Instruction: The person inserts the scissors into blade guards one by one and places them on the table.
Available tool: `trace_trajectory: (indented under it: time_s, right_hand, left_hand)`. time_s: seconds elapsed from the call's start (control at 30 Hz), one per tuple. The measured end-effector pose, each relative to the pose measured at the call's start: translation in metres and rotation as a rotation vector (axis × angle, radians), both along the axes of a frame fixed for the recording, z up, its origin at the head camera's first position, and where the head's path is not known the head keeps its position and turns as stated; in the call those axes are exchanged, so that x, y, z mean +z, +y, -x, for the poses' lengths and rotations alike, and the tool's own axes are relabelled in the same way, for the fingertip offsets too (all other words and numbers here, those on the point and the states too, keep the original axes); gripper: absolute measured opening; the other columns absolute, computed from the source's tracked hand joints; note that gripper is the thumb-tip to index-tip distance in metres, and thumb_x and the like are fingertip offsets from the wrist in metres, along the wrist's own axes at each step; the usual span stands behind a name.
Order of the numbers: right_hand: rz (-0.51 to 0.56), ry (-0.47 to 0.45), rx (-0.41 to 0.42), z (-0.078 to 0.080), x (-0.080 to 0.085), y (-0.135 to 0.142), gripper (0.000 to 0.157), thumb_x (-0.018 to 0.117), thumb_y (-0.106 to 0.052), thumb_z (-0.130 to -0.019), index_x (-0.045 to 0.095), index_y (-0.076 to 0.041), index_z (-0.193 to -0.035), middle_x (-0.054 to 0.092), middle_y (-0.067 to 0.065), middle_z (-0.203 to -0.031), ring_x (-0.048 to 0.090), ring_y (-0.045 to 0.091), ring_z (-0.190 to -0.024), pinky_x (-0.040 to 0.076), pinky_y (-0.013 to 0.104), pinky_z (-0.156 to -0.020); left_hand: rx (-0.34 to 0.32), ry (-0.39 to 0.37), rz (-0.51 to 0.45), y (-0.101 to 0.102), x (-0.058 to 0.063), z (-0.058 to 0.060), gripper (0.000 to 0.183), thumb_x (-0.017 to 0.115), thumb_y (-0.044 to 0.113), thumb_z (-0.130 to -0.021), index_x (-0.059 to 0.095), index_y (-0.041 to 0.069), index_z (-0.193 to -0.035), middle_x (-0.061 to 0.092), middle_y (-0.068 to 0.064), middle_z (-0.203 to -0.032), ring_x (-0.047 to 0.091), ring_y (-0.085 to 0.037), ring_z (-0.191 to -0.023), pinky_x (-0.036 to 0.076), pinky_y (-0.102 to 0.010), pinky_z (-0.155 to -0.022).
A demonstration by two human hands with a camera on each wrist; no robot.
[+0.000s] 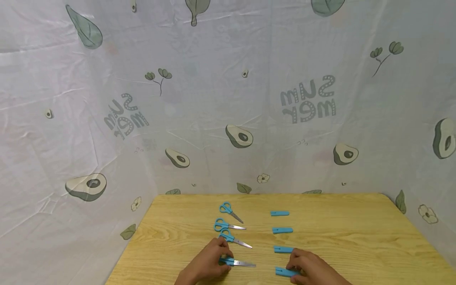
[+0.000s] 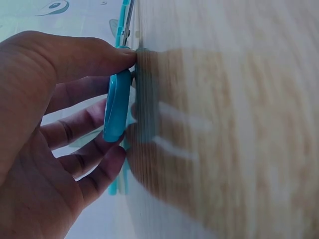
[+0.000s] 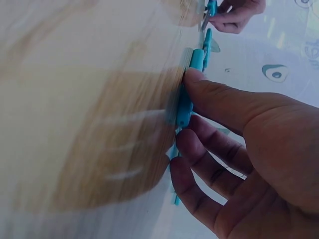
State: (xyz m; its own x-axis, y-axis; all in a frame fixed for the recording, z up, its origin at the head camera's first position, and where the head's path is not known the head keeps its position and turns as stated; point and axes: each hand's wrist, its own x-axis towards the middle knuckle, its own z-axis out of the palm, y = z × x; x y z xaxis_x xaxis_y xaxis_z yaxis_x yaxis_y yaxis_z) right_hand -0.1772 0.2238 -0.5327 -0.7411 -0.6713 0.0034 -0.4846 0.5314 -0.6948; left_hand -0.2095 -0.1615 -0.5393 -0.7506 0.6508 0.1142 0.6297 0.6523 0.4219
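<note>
My left hand [image 1: 212, 259] grips the blue handle of the nearest scissors [image 1: 244, 264], whose blades lie along the table pointing right. In the left wrist view, thumb and fingers curl about the blue handle [image 2: 117, 107], close above the wood. To the right, my right hand [image 1: 310, 266] pinches the nearest blue blade cover [image 1: 283, 271], its slotted end toward the scissors. The right wrist view shows the thumb on one side of this cover [image 3: 184, 107]. Its fingers bend behind the cover, partly hidden. A gap separates the blade tip from the cover.
Beyond my left hand lie three more blue scissors: a near pair [image 1: 242, 242], a middle pair [image 1: 236, 227] and a far pair [image 1: 236, 216]. Three more covers [image 1: 283, 249], [image 1: 282, 230], [image 1: 280, 213] form a column on the wooden table [image 1: 356, 237]. A patterned curtain [image 1: 213, 107] hangs behind.
</note>
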Motion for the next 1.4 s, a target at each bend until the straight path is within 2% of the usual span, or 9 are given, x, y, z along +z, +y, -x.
trace_trajectory:
  time_s: [0.1, 0.33, 0.47, 0.6, 0.73, 1.03, 1.4]
  right_hand:
    - [-0.004, -0.004, 0.004, -0.001, -0.002, -0.001, 0.014, 0.079, -0.019, -0.098, 0.082, -0.010, -0.107, 0.062, -0.012, -0.099, 0.059, -0.004, -0.084, 0.056, 0.022, -0.070]
    - [-0.031, 0.086, 0.045, -0.001, -0.003, -0.001, 0.010, 0.078, -0.018, -0.099, 0.081, -0.011, -0.105, 0.067, -0.010, -0.097, 0.058, -0.006, -0.084, 0.054, 0.021, -0.068]
    - [-0.044, 0.015, 0.004, 0.000, 0.000, -0.002, 0.009, 0.079, -0.020, -0.099, 0.080, -0.014, -0.105, 0.071, -0.013, -0.099, 0.060, -0.007, -0.086, 0.055, 0.022, -0.069]
    - [-0.058, -0.055, -0.057, 0.001, 0.006, -0.002, 0.007, 0.080, -0.021, -0.098, 0.079, -0.018, -0.104, 0.072, -0.015, -0.099, 0.062, -0.006, -0.086, 0.055, 0.023, -0.070]
    - [-0.072, -0.051, -0.081, 0.002, 0.009, -0.001, 0.009, 0.080, -0.022, -0.097, 0.078, -0.019, -0.106, 0.072, -0.015, -0.100, 0.063, -0.005, -0.087, 0.055, 0.024, -0.071]
    - [-0.082, -0.030, -0.089, 0.002, 0.009, 0.001, 0.011, 0.081, -0.023, -0.097, 0.077, -0.020, -0.107, 0.071, -0.017, -0.100, 0.061, -0.006, -0.087, 0.055, 0.024, -0.071]
    - [-0.032, -0.072, -0.083, -0.001, 0.010, 0.001, 0.010, 0.081, -0.019, -0.097, 0.076, -0.020, -0.106, 0.070, -0.018, -0.098, 0.058, -0.007, -0.083, 0.053, 0.023, -0.069]
  left_hand:
    - [-0.002, -0.005, -0.001, 0.000, 0.000, -0.003, 0.014, 0.087, 0.019, -0.091, 0.084, 0.019, -0.105, 0.057, 0.013, -0.111, 0.044, 0.002, -0.099, 0.050, -0.017, -0.087]
    - [0.005, 0.007, 0.005, 0.002, 0.001, -0.006, 0.010, 0.085, 0.019, -0.092, 0.083, 0.022, -0.102, 0.056, 0.013, -0.111, 0.043, 0.002, -0.098, 0.049, -0.017, -0.087]
    - [0.005, -0.002, -0.002, 0.002, 0.002, -0.007, 0.007, 0.083, 0.019, -0.094, 0.082, 0.021, -0.101, 0.057, 0.013, -0.110, 0.043, 0.003, -0.097, 0.049, -0.017, -0.086]
    - [-0.003, 0.023, -0.004, 0.001, 0.001, -0.005, 0.006, 0.081, 0.019, -0.095, 0.081, 0.020, -0.101, 0.058, 0.013, -0.105, 0.042, 0.004, -0.093, 0.049, -0.015, -0.084]
    - [0.000, 0.049, 0.011, 0.001, 0.003, -0.002, 0.009, 0.081, 0.019, -0.094, 0.079, 0.019, -0.103, 0.059, 0.013, -0.103, 0.044, 0.003, -0.091, 0.050, -0.016, -0.083]
    - [0.003, 0.023, 0.017, 0.002, 0.004, 0.000, 0.012, 0.082, 0.020, -0.093, 0.078, 0.018, -0.104, 0.061, 0.013, -0.100, 0.047, 0.004, -0.087, 0.051, -0.017, -0.082]
    - [-0.007, -0.013, -0.013, 0.004, 0.004, -0.001, 0.010, 0.081, 0.017, -0.093, 0.077, 0.015, -0.103, 0.061, 0.013, -0.097, 0.044, 0.005, -0.080, 0.047, -0.012, -0.075]
